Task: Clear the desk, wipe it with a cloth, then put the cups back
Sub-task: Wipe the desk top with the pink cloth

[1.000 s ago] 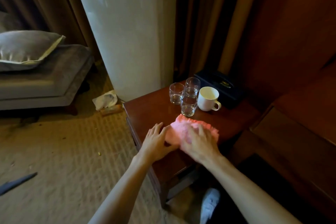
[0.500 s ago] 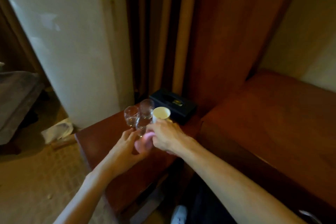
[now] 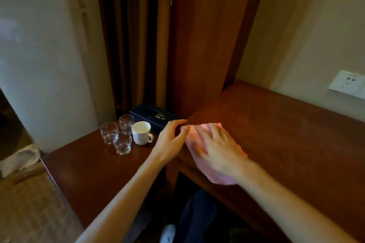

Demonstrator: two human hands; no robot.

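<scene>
Since half a second ago the pink cloth [image 3: 213, 163] has gone from beside the cups onto the higher desk [image 3: 286, 134], at its near left corner. The right hand [image 3: 219, 150] presses it flat, fingers spread. The left hand [image 3: 171, 140] curls on that corner's edge, fingertips touching the cloth. Three glasses [image 3: 122, 144] and one white mug [image 3: 141, 133] cluster near the lower side table's [image 3: 88, 173] far edge.
</scene>
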